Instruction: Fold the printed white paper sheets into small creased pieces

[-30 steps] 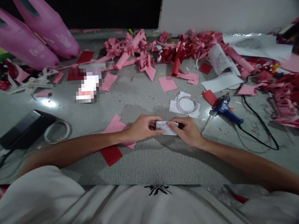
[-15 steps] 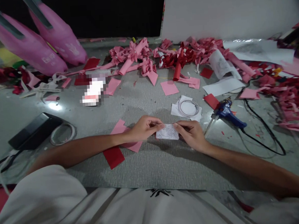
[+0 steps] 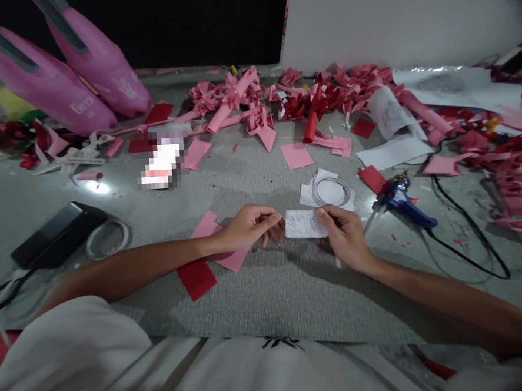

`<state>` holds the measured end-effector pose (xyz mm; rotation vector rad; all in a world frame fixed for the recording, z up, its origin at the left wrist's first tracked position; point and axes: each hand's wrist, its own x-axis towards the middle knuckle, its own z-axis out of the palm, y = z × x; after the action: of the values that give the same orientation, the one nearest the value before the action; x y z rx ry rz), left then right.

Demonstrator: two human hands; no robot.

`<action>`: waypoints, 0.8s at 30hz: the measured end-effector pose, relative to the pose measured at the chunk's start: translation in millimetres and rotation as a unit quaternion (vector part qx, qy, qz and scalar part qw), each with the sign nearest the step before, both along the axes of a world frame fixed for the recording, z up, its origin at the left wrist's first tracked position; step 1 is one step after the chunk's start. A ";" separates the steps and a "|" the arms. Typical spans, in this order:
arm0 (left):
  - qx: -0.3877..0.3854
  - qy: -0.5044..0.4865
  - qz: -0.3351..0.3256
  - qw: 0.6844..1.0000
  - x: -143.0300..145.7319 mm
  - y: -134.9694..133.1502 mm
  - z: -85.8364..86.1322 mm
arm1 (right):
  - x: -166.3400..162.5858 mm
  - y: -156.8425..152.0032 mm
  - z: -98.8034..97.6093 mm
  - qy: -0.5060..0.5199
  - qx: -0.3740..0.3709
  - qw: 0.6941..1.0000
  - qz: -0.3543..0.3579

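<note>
**Right hand [image 3: 345,236] pinches printed paper slip [image 3: 301,224]; left hand [image 3: 250,228] just beside it**

Your right thumb presses the slip's right end against the fingers behind. Slip is white, dark marks facing you, held up over the grey tabletop [image 3: 272,304], between your hands. Your left fingers are curled by its left edge; can't tell if thumb and index meet, or if they touch the slip. Below your left hand: pink paper [image 3: 232,257], and a red square [image 3: 197,280] near your forearm. Beyond your right hand: clear ring [image 3: 348,192] on white paper [image 3: 306,196]. Right of that, blue glue gun [image 3: 406,205], red scrap [image 3: 372,179] beside it. Pink and red paper pieces [image 3: 326,100] heap along the back.
</note>
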<state>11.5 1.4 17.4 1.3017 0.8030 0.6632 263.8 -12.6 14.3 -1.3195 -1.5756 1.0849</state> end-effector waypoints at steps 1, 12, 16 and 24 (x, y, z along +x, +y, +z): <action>-0.008 -0.008 0.011 1.000 -0.2 0.6 -0.3 | 0.1 1.0 -0.3 0.012 -0.011 1.000 -0.010; 0.067 0.059 0.052 0.995 -2.9 -5.0 2.3 | -3.8 2.4 -1.4 0.083 -0.032 0.995 0.049; 0.077 0.033 0.089 0.992 -2.7 -3.7 0.0 | -5.5 4.8 -2.4 0.114 -0.050 0.991 0.039; 0.036 -0.028 -0.037 0.998 -5.1 -3.1 1.6 | -2.6 4.8 -2.7 0.070 -0.056 0.993 0.078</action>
<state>6.4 -1.7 19.0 1.3649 0.6888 0.6716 261.2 -7.8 11.6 -1.1804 -1.5526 1.3484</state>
